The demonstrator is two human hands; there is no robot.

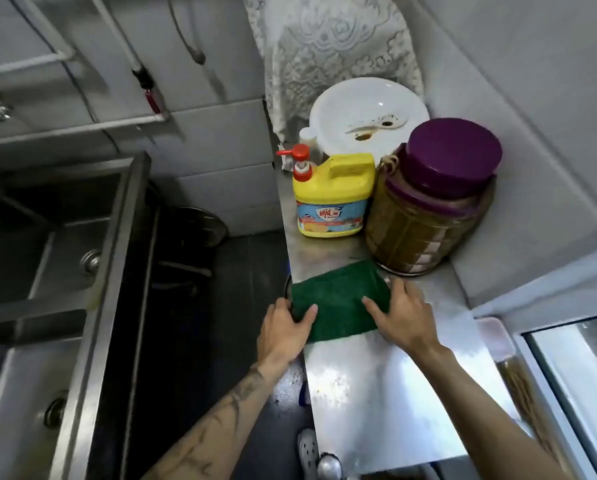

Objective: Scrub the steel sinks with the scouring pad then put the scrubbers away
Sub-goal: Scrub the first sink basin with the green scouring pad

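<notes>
The scouring pad point(338, 299), a dark green sheet, lies flat on the steel counter point(376, 393), near its far end and right at its left edge, with both of the person's hands on it. The left hand point(285, 327) holds the pad's left side where it meets the counter's edge: the thumb lies on top of the green surface and the fingers curl down over the edge, so it grips the pad rather than merely touching it. The right hand point(404, 317) rests on the pad's right side with fingers fairly straight and spread, the fingertips pressing the green surface and the palm over bare steel; it holds nothing. Something dark and rounded peeks out from under the pad's left corner, but what it is cannot be told. Just behind the pad stand a yellow detergent bottle point(331, 199) with a red pump and, touching it on the right, a large jar point(425, 216) of brownish contents with a purple lid; the jar's base is just beside the pad's far right corner. Behind these 2 sits a white basin point(366, 105) with a stained spoon point(376, 124) in it, and a lace cloth point(324, 46) hangs above. The 2 steel sinks point(65, 237) are well apart to the left, across a dark floor gap. A light-coloured shoe point(307, 452) shows below the counter.
</notes>
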